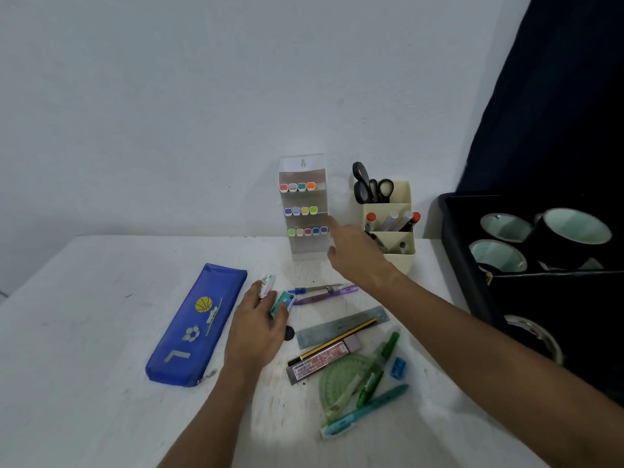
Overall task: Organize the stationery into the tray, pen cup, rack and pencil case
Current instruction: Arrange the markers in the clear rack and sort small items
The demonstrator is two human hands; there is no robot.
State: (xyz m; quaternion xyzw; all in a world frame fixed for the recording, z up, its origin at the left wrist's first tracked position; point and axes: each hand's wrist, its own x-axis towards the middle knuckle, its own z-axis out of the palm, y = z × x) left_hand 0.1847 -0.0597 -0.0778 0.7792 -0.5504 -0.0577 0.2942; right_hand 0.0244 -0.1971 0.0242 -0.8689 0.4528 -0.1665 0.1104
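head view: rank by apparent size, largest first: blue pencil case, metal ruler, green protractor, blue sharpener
1. blue pencil case
2. metal ruler: longer than the protractor but narrower, so this pair is close
3. green protractor, partly covered by pens
4. blue sharpener, clearly smallest

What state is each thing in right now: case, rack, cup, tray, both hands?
Pencil case: lying flat, zipped shut as far as visible.
Marker rack: upright, three rows filled.
Pen cup: upright, holds scissors and pens.
Tray: holds tape rolls.
Left hand: holds a correction tape and an eraser.
Right hand: open, fingers at the rack's lowest row.
Ruler, pencil, pens: loose on table.
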